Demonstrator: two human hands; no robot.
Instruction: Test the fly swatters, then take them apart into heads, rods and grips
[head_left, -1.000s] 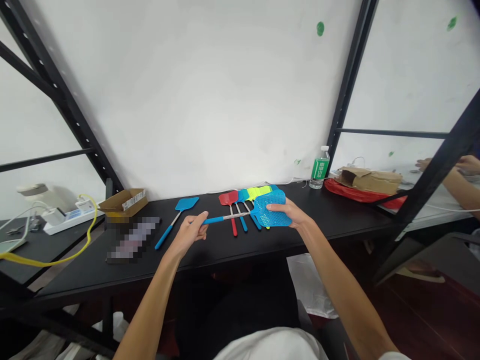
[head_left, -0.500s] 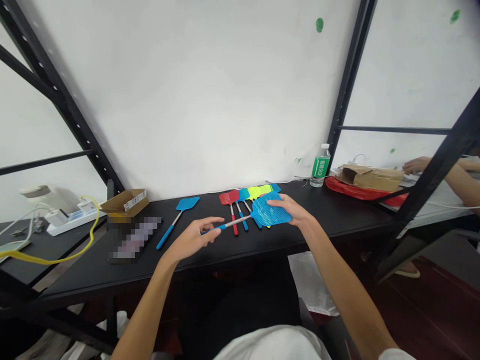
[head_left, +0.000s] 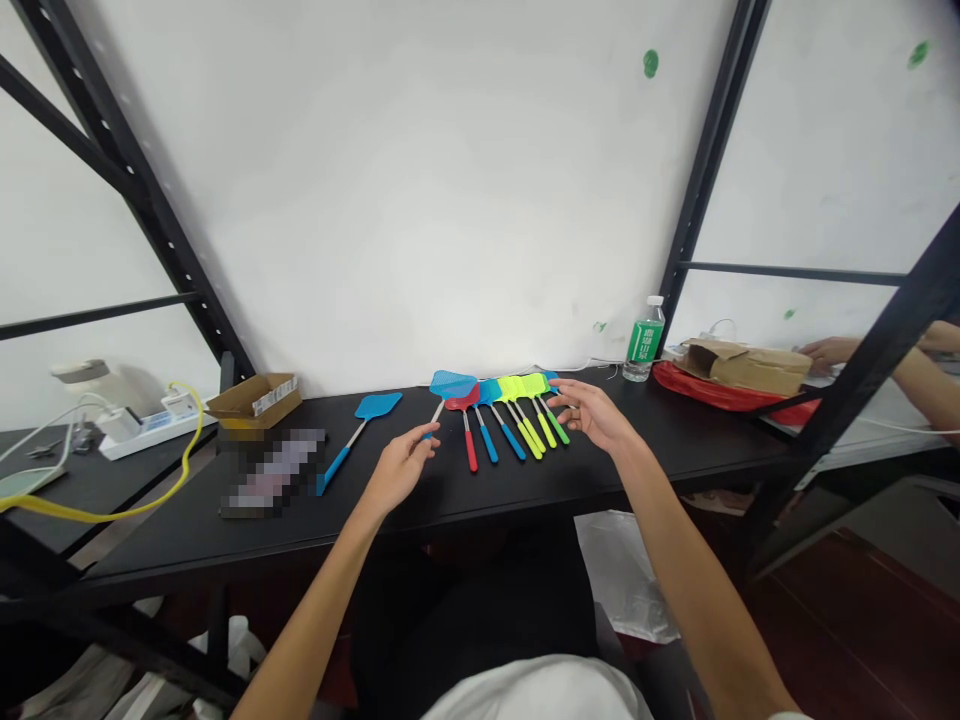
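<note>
The left hand (head_left: 401, 466), fingers curled round its handle, holds a blue swatter (head_left: 451, 383) long axis toward one o'clock, its head overlapping the red swatter (head_left: 471, 449), while the right hand (head_left: 598, 413), loosely spread and seemingly empty, sits farther off at three o'clock.

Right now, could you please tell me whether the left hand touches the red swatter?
Apart: the head view shows bare black table between the left hand and the red swatter.
</note>
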